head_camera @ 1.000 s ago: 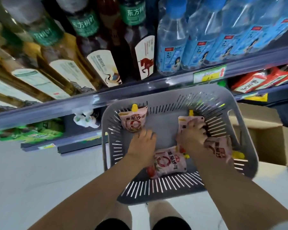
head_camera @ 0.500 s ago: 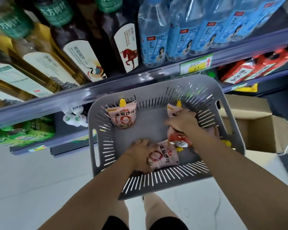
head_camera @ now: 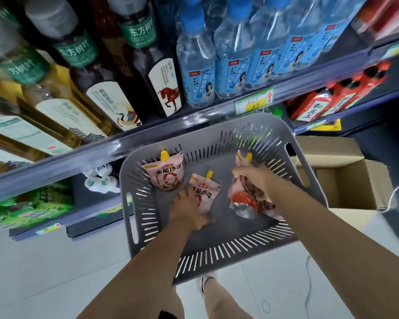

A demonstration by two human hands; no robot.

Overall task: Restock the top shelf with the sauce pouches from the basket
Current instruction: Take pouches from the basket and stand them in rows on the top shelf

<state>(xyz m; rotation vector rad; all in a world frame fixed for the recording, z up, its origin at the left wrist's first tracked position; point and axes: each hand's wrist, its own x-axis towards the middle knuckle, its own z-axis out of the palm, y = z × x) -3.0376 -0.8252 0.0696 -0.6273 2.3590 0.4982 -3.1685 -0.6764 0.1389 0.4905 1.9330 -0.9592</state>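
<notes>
A grey slotted basket (head_camera: 134, 203) stands on the floor below the shelves. Inside it, one pink sauce pouch (head_camera: 165, 174) with a yellow cap leans against the far left wall, untouched. My left hand (head_camera: 188, 209) grips a second pink pouch (head_camera: 205, 194) in the middle of the basket and has it tilted up. My right hand (head_camera: 255, 178) holds a bunch of pink and red pouches (head_camera: 244, 196) raised off the basket floor; a yellow cap sticks up behind the fingers. The top shelf is out of view.
A shelf edge (head_camera: 78, 155) runs just above the basket, loaded with tea bottles (head_camera: 106, 88) and blue water bottles (head_camera: 197, 65). An open cardboard box (head_camera: 346, 178) sits right of the basket. Red packs (head_camera: 332, 97) fill the shelf at right; green packs (head_camera: 32, 203) at lower left.
Both hands have closed on pouches and lifted them: the left one raised the middle pouch upright, the right one gathered its pouches off the basket floor.
</notes>
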